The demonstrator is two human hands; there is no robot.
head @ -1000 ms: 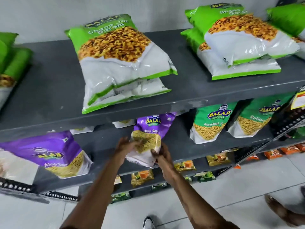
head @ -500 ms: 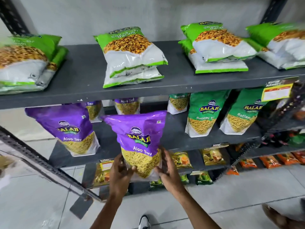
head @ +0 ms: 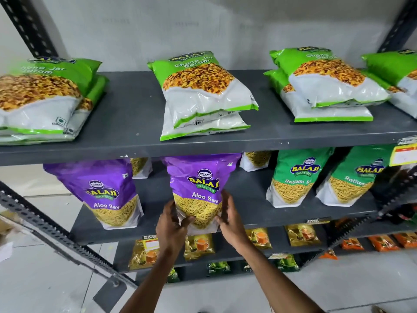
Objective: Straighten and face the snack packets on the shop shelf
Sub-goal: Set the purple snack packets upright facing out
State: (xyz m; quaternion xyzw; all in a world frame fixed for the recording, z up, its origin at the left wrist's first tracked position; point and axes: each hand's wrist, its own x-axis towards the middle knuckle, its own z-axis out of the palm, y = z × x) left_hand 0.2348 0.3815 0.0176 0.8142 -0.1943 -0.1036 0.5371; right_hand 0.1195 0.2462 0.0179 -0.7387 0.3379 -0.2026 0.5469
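Note:
A purple Aloo Sev packet (head: 202, 184) stands upright with its front facing me at the front edge of the second grey shelf (head: 248, 213). My left hand (head: 170, 224) grips its lower left corner. On the lower right edge lies my right hand (head: 230, 219), fingers spread along the side. A second purple Aloo Sev packet (head: 106, 190) stands to the left. Two green Ratlami Sev packets (head: 295, 177) stand to the right.
The top shelf (head: 135, 118) carries stacks of green-and-white Chana Jor Garam packets (head: 203, 91) lying flat. Small yellow and orange sachets (head: 302, 234) line the lower shelves. A slotted metal upright (head: 52, 231) slants across the lower left. More small packets stand behind the purple ones.
The purple packet went from tilted and low to upright at the shelf's front edge, face forward. Both hands stayed at its lower corners. The view pulled back and rose.

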